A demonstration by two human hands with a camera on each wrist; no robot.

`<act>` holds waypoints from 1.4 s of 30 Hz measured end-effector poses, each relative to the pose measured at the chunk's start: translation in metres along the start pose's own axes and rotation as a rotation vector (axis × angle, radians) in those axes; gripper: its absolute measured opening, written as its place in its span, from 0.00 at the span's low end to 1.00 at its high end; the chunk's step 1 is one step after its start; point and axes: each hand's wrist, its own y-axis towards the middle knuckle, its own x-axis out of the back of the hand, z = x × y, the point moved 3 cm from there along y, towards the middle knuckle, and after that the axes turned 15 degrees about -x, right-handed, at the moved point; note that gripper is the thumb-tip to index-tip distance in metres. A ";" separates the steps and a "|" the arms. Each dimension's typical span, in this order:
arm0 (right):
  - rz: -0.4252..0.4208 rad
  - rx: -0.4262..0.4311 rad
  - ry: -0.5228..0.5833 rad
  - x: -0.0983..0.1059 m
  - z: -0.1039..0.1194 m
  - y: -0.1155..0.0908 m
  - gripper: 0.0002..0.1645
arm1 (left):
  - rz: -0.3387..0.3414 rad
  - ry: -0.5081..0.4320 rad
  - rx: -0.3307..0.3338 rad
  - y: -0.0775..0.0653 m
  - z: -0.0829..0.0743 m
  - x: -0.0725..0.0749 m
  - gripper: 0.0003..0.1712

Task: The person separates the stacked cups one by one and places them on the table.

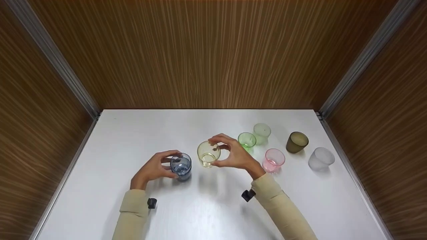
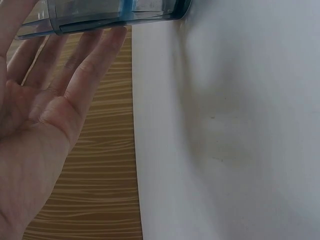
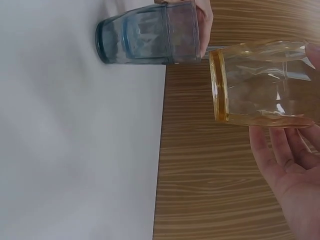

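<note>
My left hand (image 1: 155, 168) grips a stack of blue glasses (image 1: 181, 171) that stands upright on the white table. In the right wrist view, one tumbler sits nested inside the blue glass (image 3: 142, 37), its greyish upper part showing above the outer rim. A transparent yellow glass (image 1: 207, 156) is held by my right hand (image 1: 236, 155), thumb on the near side and fingers on the far side. It is raised above the table, just right of the blue stack, with its base (image 3: 218, 85) pointing down and nothing inside it.
Right of my right hand stand a green glass (image 1: 247, 140), a pale frosted green glass (image 1: 262, 131), a pink glass (image 1: 274, 160), an olive-brown glass (image 1: 297, 142) and a frosted white glass (image 1: 321, 159). Wood-grain panels (image 1: 206, 56) enclose the white table (image 1: 143, 130) at the back and sides.
</note>
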 end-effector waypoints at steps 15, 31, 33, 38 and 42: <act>-0.066 -0.051 0.016 0.030 -0.018 -0.035 0.42 | -0.001 -0.006 -0.007 -0.001 -0.001 0.000 0.50; -0.203 -0.031 -0.014 0.072 -0.042 -0.094 0.44 | -0.003 -0.008 0.006 -0.002 0.000 0.001 0.51; -0.213 -0.033 -0.005 0.077 -0.044 -0.101 0.44 | -0.003 -0.010 0.006 -0.002 0.000 0.001 0.52; -0.223 -0.067 0.018 0.089 -0.052 -0.117 0.44 | -0.001 -0.010 0.013 -0.002 -0.001 0.001 0.52; -0.256 -0.074 0.008 0.098 -0.059 -0.131 0.44 | 0.002 -0.005 0.020 -0.002 -0.001 -0.001 0.52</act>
